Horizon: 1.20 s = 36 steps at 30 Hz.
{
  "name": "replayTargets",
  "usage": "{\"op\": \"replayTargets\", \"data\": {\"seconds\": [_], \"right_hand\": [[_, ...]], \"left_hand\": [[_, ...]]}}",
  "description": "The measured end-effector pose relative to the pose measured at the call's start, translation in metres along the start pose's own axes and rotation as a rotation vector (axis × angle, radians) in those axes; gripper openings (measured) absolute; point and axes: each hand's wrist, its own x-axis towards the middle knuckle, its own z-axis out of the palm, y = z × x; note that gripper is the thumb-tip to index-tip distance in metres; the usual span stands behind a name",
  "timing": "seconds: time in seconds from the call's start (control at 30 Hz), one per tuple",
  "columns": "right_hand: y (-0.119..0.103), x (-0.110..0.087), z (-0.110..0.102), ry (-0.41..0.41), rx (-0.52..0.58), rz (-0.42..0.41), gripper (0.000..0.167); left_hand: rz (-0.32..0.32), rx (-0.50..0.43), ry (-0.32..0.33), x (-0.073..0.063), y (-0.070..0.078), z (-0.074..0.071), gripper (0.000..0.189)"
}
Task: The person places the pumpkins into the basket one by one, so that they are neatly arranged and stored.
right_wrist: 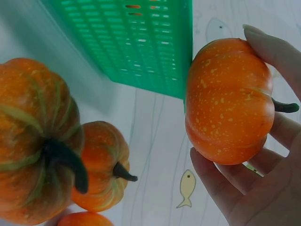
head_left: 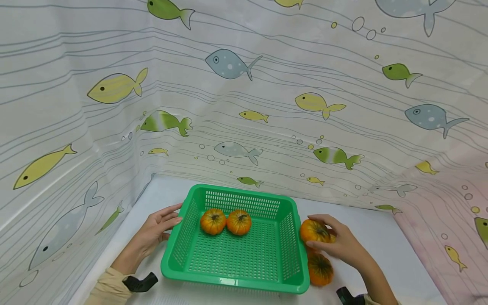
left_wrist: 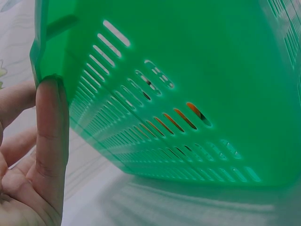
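A green plastic basket (head_left: 236,281) stands in the middle of the table, with two small orange pumpkins, one (head_left: 213,222) next to the other (head_left: 239,222), at its back left. My left hand (head_left: 150,233) touches the basket's left rim, its fingers fairly straight; the left wrist view shows a fingertip against the green rim (left_wrist: 47,56). In my right hand (head_left: 337,241), an orange pumpkin (right_wrist: 230,101) with a dark stem is gripped between thumb and fingers, beside the basket's right rim. Below that hand lies another pumpkin (head_left: 320,270), against the basket's outer right side.
Several pumpkins lie outside the basket on the right, among them a large one (right_wrist: 28,150) and a smaller one (right_wrist: 106,165) in the right wrist view. A white surface (head_left: 366,228) lies under everything. Fish-patterned sheeting (head_left: 244,93) hangs behind and at both sides.
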Motion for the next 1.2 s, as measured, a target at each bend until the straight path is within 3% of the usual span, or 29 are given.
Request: {"op": "replayTargets", "data": {"seconds": [0.33,0.97,1.2], "right_hand": [[-0.012,0.015,0.005,-0.036,0.031,-0.095,0.060],[-0.029,0.037,0.016,-0.122,0.098,-0.064,0.062],[-0.034,0.044,0.020,-0.150,0.104,-0.060,0.070]], "left_hand": [[0.008,-0.010,-0.009,-0.001,0.002,0.002,0.061],[-0.021,0.010,0.005,0.000,-0.002,-0.002,0.061],[-0.014,0.008,0.007,0.000,-0.002,-0.001,0.059]]}}
